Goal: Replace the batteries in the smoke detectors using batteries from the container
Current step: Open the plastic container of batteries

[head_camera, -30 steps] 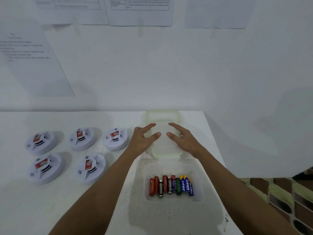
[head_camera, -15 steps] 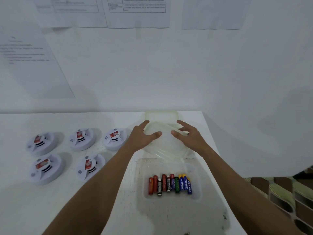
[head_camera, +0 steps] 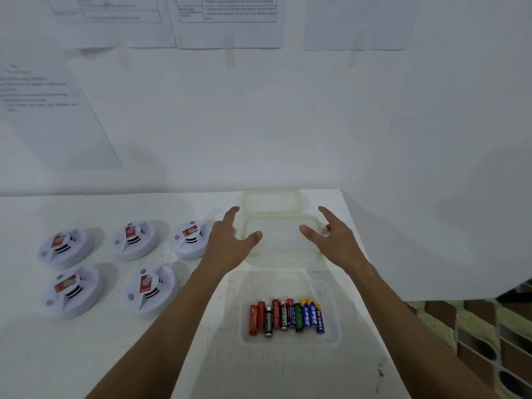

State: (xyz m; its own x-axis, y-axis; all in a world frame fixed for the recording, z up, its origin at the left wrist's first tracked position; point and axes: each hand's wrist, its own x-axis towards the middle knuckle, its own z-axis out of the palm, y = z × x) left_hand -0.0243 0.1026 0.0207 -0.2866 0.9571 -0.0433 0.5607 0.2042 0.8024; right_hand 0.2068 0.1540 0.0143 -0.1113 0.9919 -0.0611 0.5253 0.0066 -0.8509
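Several white smoke detectors (head_camera: 134, 239) with red labels lie face-up in two rows on the left of the white table (head_camera: 86, 355). An open clear plastic container (head_camera: 331, 286) near the table's front holds a row of several coloured batteries (head_camera: 288, 316). Behind it the translucent lid (head_camera: 282, 240) lies flat. My left hand (head_camera: 230, 243) is at the lid's left edge with its thumb over the lid. At the right edge, my right hand (head_camera: 331, 237) also has its fingers spread. Neither hand grips anything.
Another translucent lid or tray (head_camera: 272, 198) lies behind the first, against the white wall. Printed sheets (head_camera: 230, 21) hang on the wall. The table's right edge (head_camera: 371, 283) is close to the container, with patterned floor (head_camera: 475, 326) beyond.
The lid, held tilted by both hands half a second ago, now lies flat on the table. Both hands have spread apart to its sides.
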